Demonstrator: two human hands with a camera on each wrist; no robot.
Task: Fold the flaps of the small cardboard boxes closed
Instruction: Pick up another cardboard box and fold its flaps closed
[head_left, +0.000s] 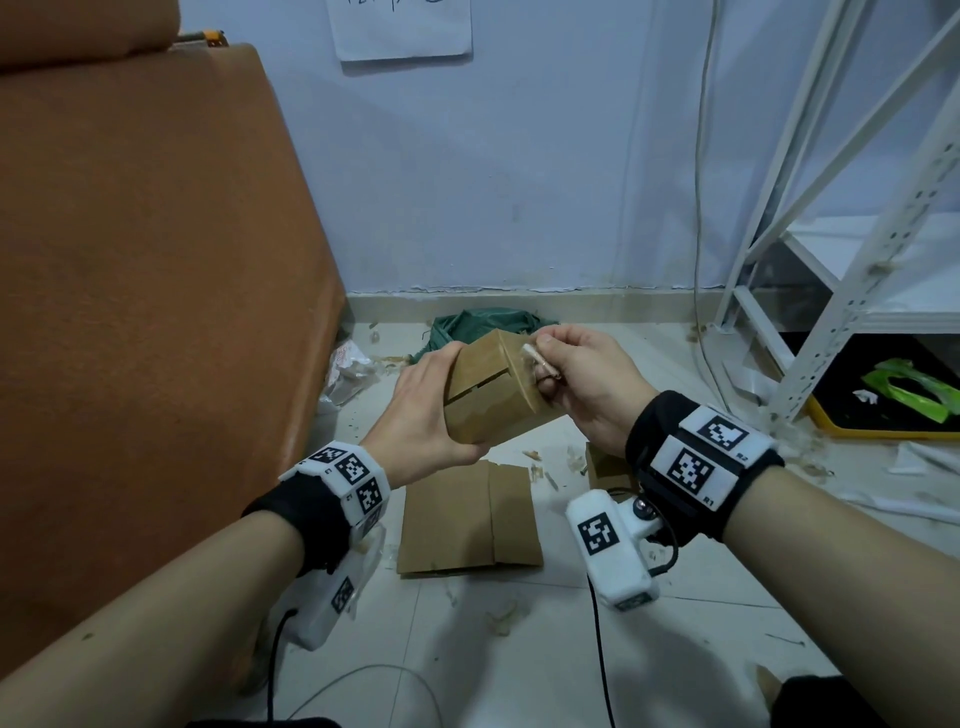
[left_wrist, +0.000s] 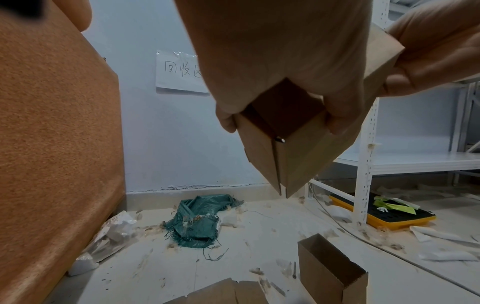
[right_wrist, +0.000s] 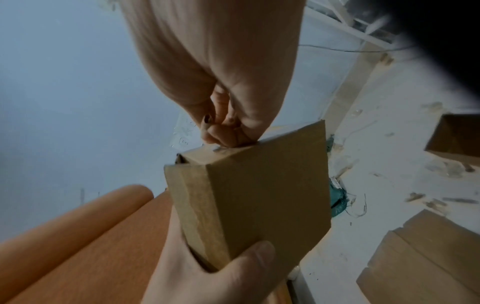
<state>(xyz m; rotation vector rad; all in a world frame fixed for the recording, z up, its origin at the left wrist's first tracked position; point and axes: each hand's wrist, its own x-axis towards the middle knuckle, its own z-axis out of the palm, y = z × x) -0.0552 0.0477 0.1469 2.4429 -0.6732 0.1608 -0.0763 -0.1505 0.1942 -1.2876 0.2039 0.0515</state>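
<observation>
Box (head_left: 488, 395) gripped by left hand (head_left: 421, 410); right hand (head_left: 582, 379) hides its end.

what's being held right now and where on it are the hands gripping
A small cardboard box. The left hand grips its lower end; the right hand pinches something pale at its upper end.

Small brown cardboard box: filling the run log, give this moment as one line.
left hand grips small brown cardboard box | right hand pinches its end flap | box in the air

Black wristbands (head_left: 675, 467) with white tag-marked blocks, white wrist cameras (head_left: 613, 551), black cables.
</observation>
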